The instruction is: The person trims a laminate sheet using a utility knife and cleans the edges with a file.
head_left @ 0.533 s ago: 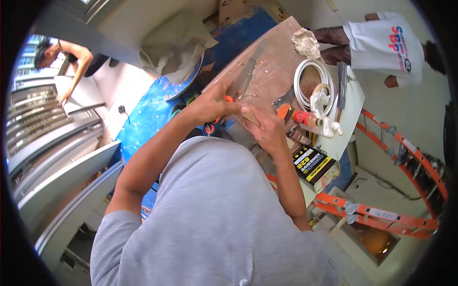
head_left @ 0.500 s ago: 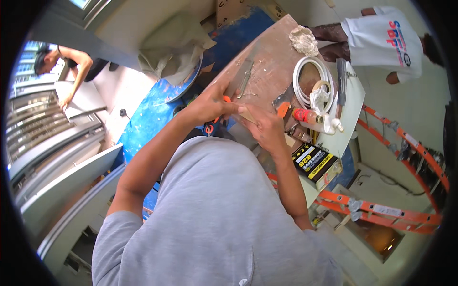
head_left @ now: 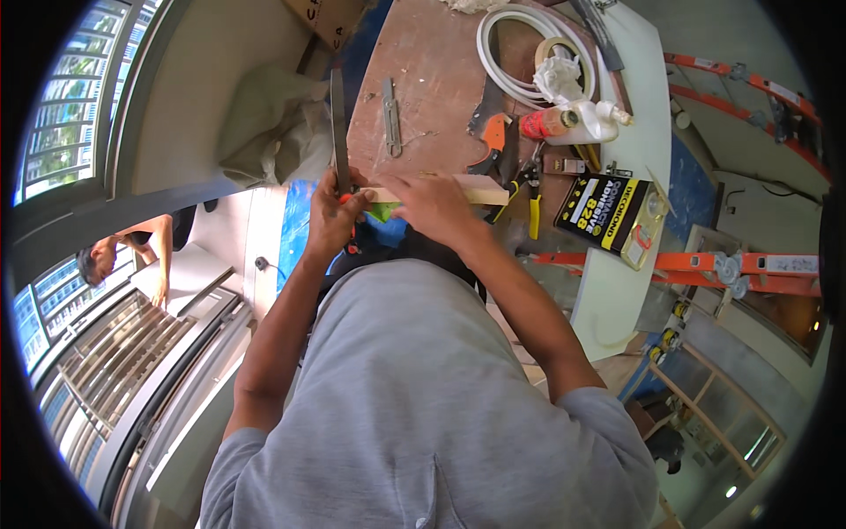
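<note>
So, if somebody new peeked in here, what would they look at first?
Probably the middle: a long blade sticks up from the person's left hand, while the right hand holds a pale wood strip. Then maybe the bright orange ladder on the right, and the big white coil on the brown worktop, near the top.

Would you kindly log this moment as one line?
left hand: holds long blade | right hand: on pale wooden strip | nearby: yellow-handled pliers, black-and-yellow can
</note>
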The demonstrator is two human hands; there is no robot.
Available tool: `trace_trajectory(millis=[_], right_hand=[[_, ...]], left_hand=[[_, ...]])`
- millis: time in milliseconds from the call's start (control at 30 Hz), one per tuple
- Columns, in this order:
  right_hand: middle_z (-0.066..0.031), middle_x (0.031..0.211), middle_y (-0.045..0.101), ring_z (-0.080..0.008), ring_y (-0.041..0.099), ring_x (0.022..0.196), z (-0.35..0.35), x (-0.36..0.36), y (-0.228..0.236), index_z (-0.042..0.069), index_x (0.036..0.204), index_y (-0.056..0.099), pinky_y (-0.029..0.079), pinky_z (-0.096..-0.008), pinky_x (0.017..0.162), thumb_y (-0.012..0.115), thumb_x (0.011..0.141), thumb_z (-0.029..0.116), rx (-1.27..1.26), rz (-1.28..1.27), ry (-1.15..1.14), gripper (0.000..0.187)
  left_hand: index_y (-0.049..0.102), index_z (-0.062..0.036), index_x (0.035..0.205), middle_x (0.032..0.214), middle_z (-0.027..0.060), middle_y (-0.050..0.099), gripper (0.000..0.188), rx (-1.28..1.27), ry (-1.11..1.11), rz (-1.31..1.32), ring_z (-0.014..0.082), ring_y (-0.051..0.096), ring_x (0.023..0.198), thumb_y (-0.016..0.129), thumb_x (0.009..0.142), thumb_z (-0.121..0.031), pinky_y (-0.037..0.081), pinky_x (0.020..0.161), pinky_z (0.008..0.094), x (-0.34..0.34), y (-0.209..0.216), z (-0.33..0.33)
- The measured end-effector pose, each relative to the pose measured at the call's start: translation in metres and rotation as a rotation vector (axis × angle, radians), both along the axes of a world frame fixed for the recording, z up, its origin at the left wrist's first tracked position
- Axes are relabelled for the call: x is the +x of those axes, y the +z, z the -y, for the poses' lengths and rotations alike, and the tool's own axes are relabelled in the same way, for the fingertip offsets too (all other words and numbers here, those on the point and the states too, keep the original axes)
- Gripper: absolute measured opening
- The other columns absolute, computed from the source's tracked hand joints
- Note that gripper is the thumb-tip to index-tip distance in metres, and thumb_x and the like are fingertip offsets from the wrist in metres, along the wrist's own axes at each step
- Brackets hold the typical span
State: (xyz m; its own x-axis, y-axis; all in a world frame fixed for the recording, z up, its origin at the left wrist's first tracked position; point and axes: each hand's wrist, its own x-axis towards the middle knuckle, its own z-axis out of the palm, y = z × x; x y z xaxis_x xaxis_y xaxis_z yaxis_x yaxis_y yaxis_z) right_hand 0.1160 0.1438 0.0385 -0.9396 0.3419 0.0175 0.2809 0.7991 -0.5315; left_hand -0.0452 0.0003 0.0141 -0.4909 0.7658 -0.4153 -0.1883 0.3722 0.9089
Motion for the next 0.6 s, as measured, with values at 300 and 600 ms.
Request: trace_trajectory(millis=[300, 600], right_hand=[[-0.0079, 0.124, 0.074, -0.0261, 0.069, 0.117, -0.040, 0.114, 0.007, 0.009, 0.123, 0.071, 0.044, -0.0466, 0.110, 0.087, 0.079, 0.021, 0.053, 0.052, -0.149, 0.048], [-0.0047, 0.096, 0.073, -0.0113, 0.068, 0.091, -0.084, 0.076, 0.030, 0.002, 0.122, 0.071, 0.056, -0.0281, 0.078, 0.091, 0.082, 0.011, -0.636, -0.430, -0.458, 0.045]], left_hand=[[0.057, -0.0024, 0.123, 0.107, 0.0051, 0.065, 0.038, -0.004, 0.100, 0.184, 0.0132, 0.067, 0.081, 0.079, 0.092, -0.005, 0.057, 0.067, 0.0267, 0.008, -0.005, 0.016], [0.057, -0.0018, 0.122, 0.096, 0.0051, 0.064, 0.046, 0.067, 0.012, 0.149, 0.0112, 0.062, 0.069, 0.085, 0.086, -0.011, 0.052, 0.059, 0.0270, -0.024, 0.042, -0.001]])
